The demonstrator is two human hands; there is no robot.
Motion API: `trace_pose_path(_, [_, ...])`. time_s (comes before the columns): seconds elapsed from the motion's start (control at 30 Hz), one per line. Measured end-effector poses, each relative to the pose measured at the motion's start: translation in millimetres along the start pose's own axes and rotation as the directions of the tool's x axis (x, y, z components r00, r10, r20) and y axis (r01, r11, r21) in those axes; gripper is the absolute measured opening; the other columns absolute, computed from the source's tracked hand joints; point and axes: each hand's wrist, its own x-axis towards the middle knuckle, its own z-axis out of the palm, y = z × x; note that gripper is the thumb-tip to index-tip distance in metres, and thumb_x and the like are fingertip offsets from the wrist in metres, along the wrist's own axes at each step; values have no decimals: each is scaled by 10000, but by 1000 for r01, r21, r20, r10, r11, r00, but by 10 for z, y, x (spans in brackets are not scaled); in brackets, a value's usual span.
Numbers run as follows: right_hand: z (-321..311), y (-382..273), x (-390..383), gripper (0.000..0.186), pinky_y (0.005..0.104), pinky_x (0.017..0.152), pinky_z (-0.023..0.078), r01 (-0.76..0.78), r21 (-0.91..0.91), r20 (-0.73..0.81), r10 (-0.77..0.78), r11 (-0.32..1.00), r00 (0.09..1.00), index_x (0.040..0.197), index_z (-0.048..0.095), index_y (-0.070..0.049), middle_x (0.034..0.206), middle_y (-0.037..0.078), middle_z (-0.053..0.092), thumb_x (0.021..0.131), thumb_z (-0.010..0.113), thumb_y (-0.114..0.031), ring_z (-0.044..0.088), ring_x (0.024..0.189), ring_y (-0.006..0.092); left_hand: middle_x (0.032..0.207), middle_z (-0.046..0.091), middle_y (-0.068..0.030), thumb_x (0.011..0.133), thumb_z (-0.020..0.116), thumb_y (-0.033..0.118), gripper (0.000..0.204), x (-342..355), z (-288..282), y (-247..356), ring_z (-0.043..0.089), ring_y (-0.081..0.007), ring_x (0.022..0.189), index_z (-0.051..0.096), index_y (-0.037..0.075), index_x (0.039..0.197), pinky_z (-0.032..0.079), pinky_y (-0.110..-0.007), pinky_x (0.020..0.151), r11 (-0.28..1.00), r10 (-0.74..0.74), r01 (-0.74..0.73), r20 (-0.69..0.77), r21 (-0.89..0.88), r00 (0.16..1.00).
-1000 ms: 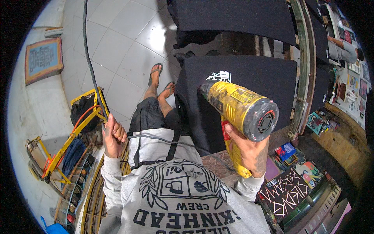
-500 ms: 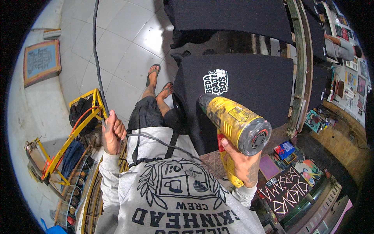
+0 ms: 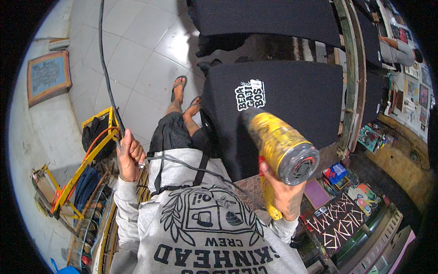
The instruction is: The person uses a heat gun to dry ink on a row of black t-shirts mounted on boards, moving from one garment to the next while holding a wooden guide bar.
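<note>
My right hand [image 3: 286,195] is wrapped round the handle of a worn yellow heat gun [image 3: 279,139], whose dark nozzle points away from me. The nozzle tip hangs over the lower edge of a white print [image 3: 250,95] on a black shirt [image 3: 292,105] spread flat on a board. At the left, my left hand [image 3: 130,156] is closed round a black cable [image 3: 107,77]. One length of that cable rises to the top edge; another runs across my body toward the heat gun's side.
A second black shirt [image 3: 264,16] lies beyond the first, with a long rail [image 3: 350,77] along their right. Left of me stands a yellow metal frame [image 3: 86,169] near a wall with a framed screen [image 3: 48,77]. Another person's arm [image 3: 391,42] shows far right.
The heat gun's nozzle has swung a little to the right, so more of the white print shows. The cable and my left hand have shifted slightly left.
</note>
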Motion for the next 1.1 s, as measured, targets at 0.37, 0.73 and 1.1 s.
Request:
trace_pose_path(0.37, [-148,39,-37,852,438,1145,369,-61,-21,-27,60,998,998,1454,356,36,1499,194,424,784,866,-93,462,1361,296,543,251,89,1064,504,451,424,9,-53,5,227,-53,416,385,197,747,257,-250,400,999,34,-33,105,-3,994])
trace_pose_path(0.73, [-263,168,110,471,326,664,503,48,64,-112,-41,997,993,1234,583,15,1051,104,676,856,821,-138,635,765,175,499,239,69,1046,541,441,485,-60,93,32,217,-69,384,354,188,676,264,-259,386,999,24,-24,16,25,1000])
trace_pose_path(1.1, [-318,131,218,550,443,1023,466,-56,64,-119,63,996,991,1301,551,50,1238,165,625,861,820,-142,622,1148,282,499,270,75,1037,562,435,480,-94,132,2,226,-59,383,353,193,678,264,-254,380,1000,-19,19,19,-22,1000])
